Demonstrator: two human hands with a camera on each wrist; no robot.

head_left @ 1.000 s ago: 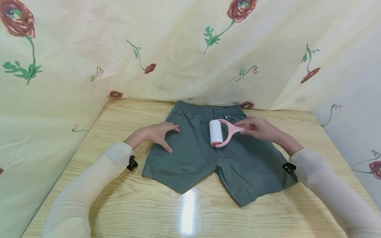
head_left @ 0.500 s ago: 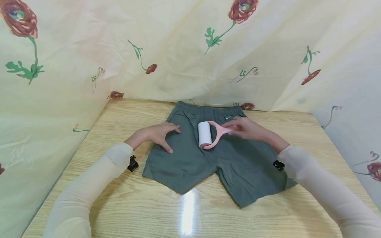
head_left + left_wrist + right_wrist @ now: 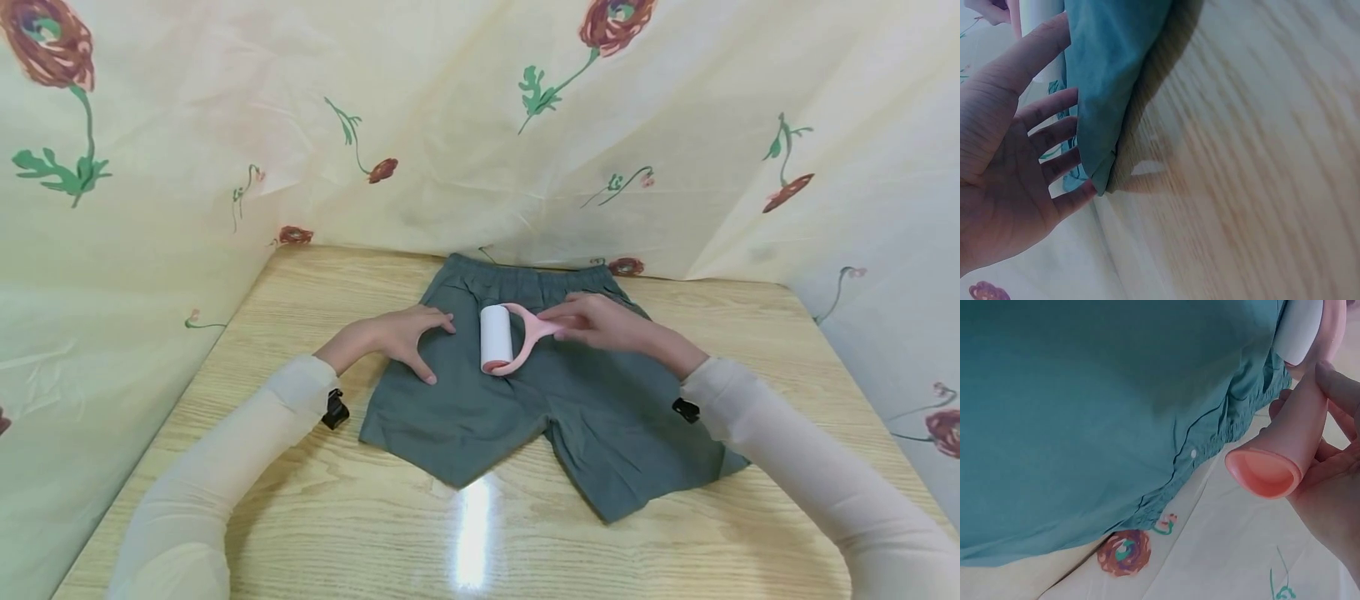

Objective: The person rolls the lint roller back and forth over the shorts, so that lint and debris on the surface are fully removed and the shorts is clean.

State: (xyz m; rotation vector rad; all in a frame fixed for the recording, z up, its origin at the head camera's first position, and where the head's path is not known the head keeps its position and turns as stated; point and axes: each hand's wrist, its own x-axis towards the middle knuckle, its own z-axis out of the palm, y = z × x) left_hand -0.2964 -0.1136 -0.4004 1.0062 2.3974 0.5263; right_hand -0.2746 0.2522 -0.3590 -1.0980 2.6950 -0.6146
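Note:
Dark green shorts (image 3: pixel 465 408) lie spread on the table, waistband toward the back. My right hand (image 3: pixel 603 323) grips the pink handle of a lint roller (image 3: pixel 497 340), whose white roll is over the upper middle of the shorts. In the right wrist view, fingers and thumb wrap the handle (image 3: pixel 1291 437), its hollow end facing the camera. On the left leg of the shorts my left hand (image 3: pixel 405 337) rests with thumb and fingers spread. The left wrist view shows that hand's fingers (image 3: pixel 1054 134) extended at the edge of the green cloth (image 3: pixel 1110 75).
The wood-grain table (image 3: pixel 360 533) reaches forward to a flower-patterned curtain (image 3: pixel 450 125), which also hangs at both sides. A small black device (image 3: pixel 335 410) is strapped to the left wrist, another black device (image 3: pixel 686 409) to the right.
My right hand has moved the lint roller leftward over the shorts, from near the middle toward the left leg. The left hand and the shorts stay in place.

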